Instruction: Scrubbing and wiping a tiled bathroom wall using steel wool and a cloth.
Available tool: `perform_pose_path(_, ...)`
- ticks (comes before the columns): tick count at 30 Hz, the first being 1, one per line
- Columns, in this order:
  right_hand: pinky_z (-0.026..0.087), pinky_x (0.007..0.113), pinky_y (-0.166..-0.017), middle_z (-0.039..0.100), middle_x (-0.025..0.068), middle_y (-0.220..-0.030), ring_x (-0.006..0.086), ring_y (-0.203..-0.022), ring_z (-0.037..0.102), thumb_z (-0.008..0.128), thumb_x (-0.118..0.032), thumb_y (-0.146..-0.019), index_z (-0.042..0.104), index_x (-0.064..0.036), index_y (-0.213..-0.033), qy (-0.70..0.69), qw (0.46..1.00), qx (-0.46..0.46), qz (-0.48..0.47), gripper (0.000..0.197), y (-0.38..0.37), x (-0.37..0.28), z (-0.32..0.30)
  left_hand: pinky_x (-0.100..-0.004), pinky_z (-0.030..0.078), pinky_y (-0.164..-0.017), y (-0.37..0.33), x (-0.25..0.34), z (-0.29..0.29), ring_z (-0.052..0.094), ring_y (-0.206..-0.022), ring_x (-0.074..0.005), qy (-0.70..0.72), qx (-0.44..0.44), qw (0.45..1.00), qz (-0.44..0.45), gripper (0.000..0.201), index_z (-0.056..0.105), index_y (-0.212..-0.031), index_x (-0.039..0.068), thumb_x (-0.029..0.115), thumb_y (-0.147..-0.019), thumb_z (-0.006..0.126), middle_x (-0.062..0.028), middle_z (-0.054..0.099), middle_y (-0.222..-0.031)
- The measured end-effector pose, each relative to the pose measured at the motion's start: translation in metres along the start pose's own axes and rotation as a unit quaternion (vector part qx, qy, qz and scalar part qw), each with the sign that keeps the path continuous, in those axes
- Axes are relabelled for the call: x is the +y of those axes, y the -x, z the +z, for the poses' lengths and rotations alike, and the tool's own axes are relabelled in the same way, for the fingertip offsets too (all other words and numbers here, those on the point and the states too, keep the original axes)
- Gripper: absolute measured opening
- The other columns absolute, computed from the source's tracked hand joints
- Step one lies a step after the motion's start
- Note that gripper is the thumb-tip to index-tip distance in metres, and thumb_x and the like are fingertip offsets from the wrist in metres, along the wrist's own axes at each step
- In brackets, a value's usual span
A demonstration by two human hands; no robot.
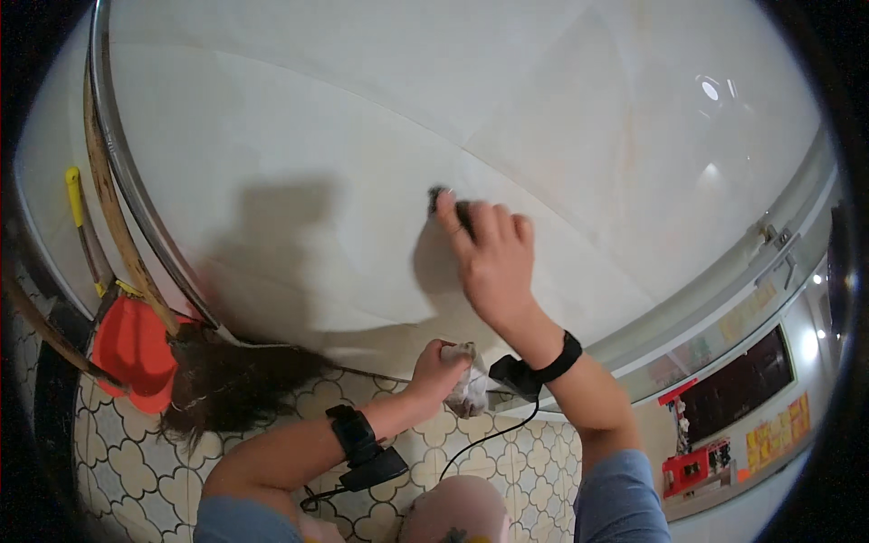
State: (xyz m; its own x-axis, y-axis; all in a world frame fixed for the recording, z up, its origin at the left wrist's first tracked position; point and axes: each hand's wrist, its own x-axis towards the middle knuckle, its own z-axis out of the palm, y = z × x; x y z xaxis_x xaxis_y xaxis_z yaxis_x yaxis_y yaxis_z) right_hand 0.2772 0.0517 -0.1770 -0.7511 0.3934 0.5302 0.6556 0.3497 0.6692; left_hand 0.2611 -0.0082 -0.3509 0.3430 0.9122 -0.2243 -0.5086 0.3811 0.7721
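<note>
My right hand (493,262) is raised against a pale tiled wall (362,181), its fingers closed round a small dark, rough-edged pad (436,195). The pad looks like a scourer and touches the wall or lies very close to it; the fingers cover most of it. Lower down, in front of the wall's base, my left hand (437,373) grips a crumpled greyish-white cloth (467,389). The cloth hangs below the fingers. Each wrist carries a black strap with a small dark device and a cable.
To the left, a broom with dark bristles (244,380) and a red dustpan (136,348) lean beside a metal trim strip (136,172). Patterned floor tiles (131,462) lie below. A window-like frame (715,317) runs along the right, with red and yellow items beyond it.
</note>
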Motion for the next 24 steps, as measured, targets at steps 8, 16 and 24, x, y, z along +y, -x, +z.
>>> perform_pose_path(8, 0.034, 0.034, -0.069, 0.052, 0.0027, -0.088, 0.0189, -0.078, 0.05, 0.055, -0.009, -0.073, 0.054, -0.017, -0.127, -0.008, 1.0, -0.025, -0.013, 0.055, 0.023, 0.011, -0.003, -0.0304, 0.046, -0.068, 0.004, 0.001, 0.001, 0.057, -0.078, -0.0173, -0.021, 0.011, 1.0, 0.017, 0.036, 0.052, -0.101, -0.002, 0.019, -0.074, 0.064, -0.0111, 0.059, -0.087)
perform_pose_path(16, 0.035, 0.033, -0.07, 0.05, 0.0049, -0.091, 0.019, -0.082, 0.049, 0.052, -0.013, -0.076, 0.051, -0.0086, -0.128, -0.021, 0.999, -0.038, -0.017, 0.051, 0.034, -0.009, 0.012, -0.0349, 0.05, -0.067, 0.002, 0.006, 0.003, 0.058, -0.084, -0.0211, -0.056, 0.0, 0.998, -0.031, 0.041, 0.05, -0.11, 0.0, 0.018, -0.076, 0.064, -0.0137, 0.058, -0.099)
perform_pose_path(24, 0.034, 0.034, -0.068, 0.053, 0.0039, -0.09, 0.0196, -0.08, 0.05, 0.054, -0.009, -0.074, 0.054, -0.0129, -0.126, -0.012, 0.999, 0.005, 0.042, 0.052, 0.026, 0.004, 0.004, -0.032, 0.047, -0.065, 0.009, 0.008, 0.005, 0.059, -0.075, -0.019, -0.028, 0.029, 0.999, -0.007, 0.031, 0.052, -0.098, -0.003, 0.015, -0.075, 0.062, -0.0126, 0.06, -0.087)
